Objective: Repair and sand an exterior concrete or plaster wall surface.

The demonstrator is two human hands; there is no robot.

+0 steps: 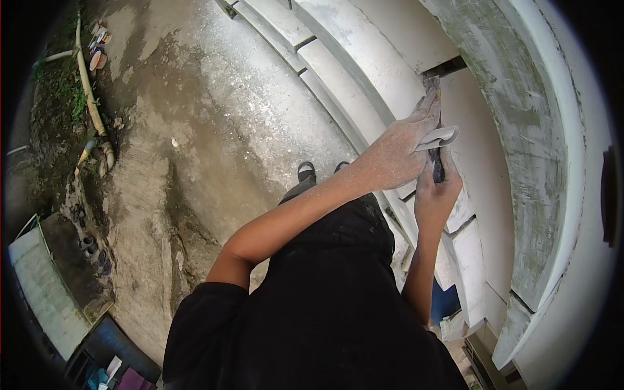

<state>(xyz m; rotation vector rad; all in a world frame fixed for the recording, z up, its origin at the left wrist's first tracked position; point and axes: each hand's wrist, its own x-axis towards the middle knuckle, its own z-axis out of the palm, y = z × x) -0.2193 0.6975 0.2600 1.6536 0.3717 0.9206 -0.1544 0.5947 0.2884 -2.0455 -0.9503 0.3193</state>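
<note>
My left hand (398, 151), coated in pale dust, reaches across to the right with its fingers closed along a narrow dark bar (437, 168). A whitish, curled strip (443, 136), like folded sandpaper, sticks out beside that hand's knuckles and lies over the bar. From below, my right hand (439, 194) pinches the bar's lower end between thumb and fingers. Both hands are in front of a white stepped wall ledge (406, 62); the bar's upper end is near a dark slot (446, 66) in it. The bar's exact kind cannot be made out.
A rough, curved grey-white band (513, 110) runs along the right. My shoes (306, 170) stand on dusty concrete ground (221, 123). At the left are a pipe (88, 84), plants and scattered litter. A pale panel (49, 286) and a dark bin-like container (114, 351) are at lower left.
</note>
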